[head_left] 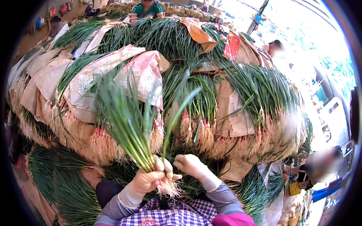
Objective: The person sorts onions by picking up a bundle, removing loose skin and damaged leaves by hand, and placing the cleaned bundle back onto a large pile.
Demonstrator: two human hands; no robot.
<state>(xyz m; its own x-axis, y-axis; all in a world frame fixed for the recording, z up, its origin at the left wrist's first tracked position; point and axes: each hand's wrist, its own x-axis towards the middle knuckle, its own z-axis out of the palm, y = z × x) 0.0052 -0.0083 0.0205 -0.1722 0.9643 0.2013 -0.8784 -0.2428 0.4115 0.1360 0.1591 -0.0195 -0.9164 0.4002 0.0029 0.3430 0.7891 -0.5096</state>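
My left hand [151,177], in a pale glove, is closed around a bunch of spring onions [132,135]. Their green leaves fan up and away to the left, and their pale stringy roots [168,188] hang below my fingers. One stalk [175,124] stands apart from the bunch and leans right. Just right of the grip, my right hand [191,165] is raised with its fingers curled in. What those fingers hold, if anything, is hidden and slightly blurred.
A big heap of spring onions [260,90], roots facing me, rises ahead, partly covered with sacks [102,75]. More spring onions [71,188] lie low at left, others [256,196] at right. A person [320,165] is close at right; another [147,9] is behind the heap.
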